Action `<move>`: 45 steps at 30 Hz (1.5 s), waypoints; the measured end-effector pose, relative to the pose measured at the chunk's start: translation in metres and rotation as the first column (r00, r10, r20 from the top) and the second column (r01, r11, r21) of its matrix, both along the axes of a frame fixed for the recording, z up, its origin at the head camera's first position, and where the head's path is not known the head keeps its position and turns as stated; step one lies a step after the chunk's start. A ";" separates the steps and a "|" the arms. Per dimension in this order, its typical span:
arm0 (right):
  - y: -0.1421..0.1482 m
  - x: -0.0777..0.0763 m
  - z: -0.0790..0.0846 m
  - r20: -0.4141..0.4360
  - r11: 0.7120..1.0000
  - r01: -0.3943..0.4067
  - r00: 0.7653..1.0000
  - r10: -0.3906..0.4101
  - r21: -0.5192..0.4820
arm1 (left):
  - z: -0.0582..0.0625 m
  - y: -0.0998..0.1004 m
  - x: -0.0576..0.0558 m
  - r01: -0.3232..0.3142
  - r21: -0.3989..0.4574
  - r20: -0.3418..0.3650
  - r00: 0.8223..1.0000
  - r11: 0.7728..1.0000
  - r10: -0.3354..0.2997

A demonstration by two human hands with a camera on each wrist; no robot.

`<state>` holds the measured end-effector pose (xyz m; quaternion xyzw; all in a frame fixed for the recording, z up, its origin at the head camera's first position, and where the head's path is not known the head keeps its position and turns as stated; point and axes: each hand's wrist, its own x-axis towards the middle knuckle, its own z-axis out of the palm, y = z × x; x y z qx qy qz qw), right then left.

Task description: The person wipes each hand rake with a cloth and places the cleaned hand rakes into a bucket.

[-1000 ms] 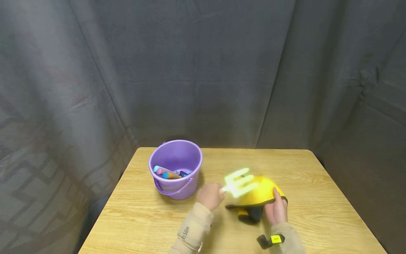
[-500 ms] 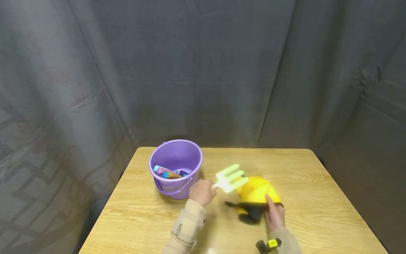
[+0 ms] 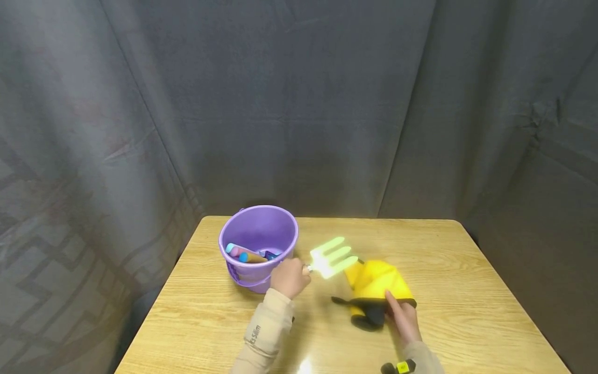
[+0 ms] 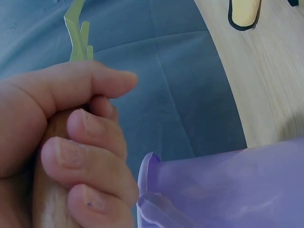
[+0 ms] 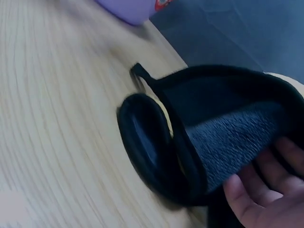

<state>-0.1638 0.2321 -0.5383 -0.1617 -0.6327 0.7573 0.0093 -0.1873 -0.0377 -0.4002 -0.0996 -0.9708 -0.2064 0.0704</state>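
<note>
My left hand (image 3: 289,279) grips the wooden handle (image 4: 52,190) of a garden hand fork, its pale green tines (image 3: 337,255) pointing to the right. This hand is just in front of the purple bucket's (image 3: 290,228) right side. A yellow oven mitt (image 3: 380,280) with black edging lies on the table to the right. At its open cuff, my right hand (image 3: 405,317) holds the edge. Seen from the right wrist, the fingers (image 5: 270,175) reach into the dark, fleecy lining (image 5: 232,142), and a small loop (image 5: 140,71) sticks out at the corner.
Inside the bucket lie a pink tube with a light blue end (image 3: 238,251), an orange one with a blue end (image 3: 252,258) and a dark blue item (image 3: 269,255). Grey curtains (image 3: 299,114) hang behind the wooden table (image 3: 196,311).
The left hand has moved left and slightly back with the hand fork, from over the mitt toward the bucket. The right hand and the mitt's cuff have shifted slightly left.
</note>
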 end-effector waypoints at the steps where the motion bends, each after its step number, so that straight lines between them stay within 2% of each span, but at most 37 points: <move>1: -0.001 0.003 0.006 0.000 0.998 -0.014 1.000 0.014 0.065 | 0.001 -0.001 0.000 0.000 0.000 -0.012 1.000 1.000 0.000; 3: -0.001 0.007 0.016 0.009 0.986 -0.034 0.999 0.033 0.161 | 0.002 -0.003 0.000 -0.001 0.000 -0.028 1.000 1.000 0.001; 6: 0.001 0.011 0.021 0.072 0.932 -0.115 0.993 0.096 0.345 | 0.004 -0.006 -0.002 -0.009 -0.007 -0.036 0.999 1.000 0.008; 8: 0.004 0.011 0.020 0.114 0.873 -0.204 0.979 0.171 0.444 | 0.005 -0.009 -0.003 -0.021 -0.011 -0.039 0.999 1.000 0.021; 10: 0.007 0.012 0.019 0.149 0.788 -0.277 0.961 0.234 0.550 | 0.006 -0.011 -0.004 -0.029 -0.008 -0.042 0.999 1.000 0.029; 13: 0.009 0.012 0.019 0.188 0.733 -0.348 0.937 0.295 0.584 | 0.010 -0.014 -0.004 -0.031 0.013 -0.058 0.998 0.999 0.032; 15: 0.010 0.013 0.021 0.211 0.716 -0.366 0.930 0.301 0.594 | 0.012 -0.016 -0.004 -0.029 0.028 -0.072 0.997 0.999 0.031; 19: 0.011 0.015 0.025 0.246 0.693 -0.393 0.919 0.307 0.604 | 0.015 -0.020 -0.005 -0.052 0.036 -0.103 0.993 0.998 0.055; 23: 0.010 0.017 0.026 0.264 0.685 -0.400 0.916 0.301 0.608 | 0.019 -0.025 -0.005 -0.089 0.034 -0.101 0.991 0.995 0.092; 27: 0.009 0.019 0.028 0.275 0.681 -0.409 0.913 0.303 0.607 | 0.023 -0.031 -0.005 -0.103 0.086 -0.127 0.985 0.991 0.113; 37: 0.010 0.021 0.034 0.268 0.677 -0.421 0.907 0.326 0.603 | 0.035 -0.056 -0.008 -0.161 0.140 -0.246 0.950 0.977 0.192; 41: 0.010 0.022 0.035 0.292 0.678 -0.434 0.901 0.322 0.593 | 0.040 -0.064 -0.010 -0.185 0.112 -0.252 0.945 0.976 0.208; 45: 0.010 0.022 0.033 0.295 0.694 -0.434 0.901 0.319 0.574 | 0.045 -0.069 -0.012 -0.235 0.054 -0.244 0.939 0.970 0.241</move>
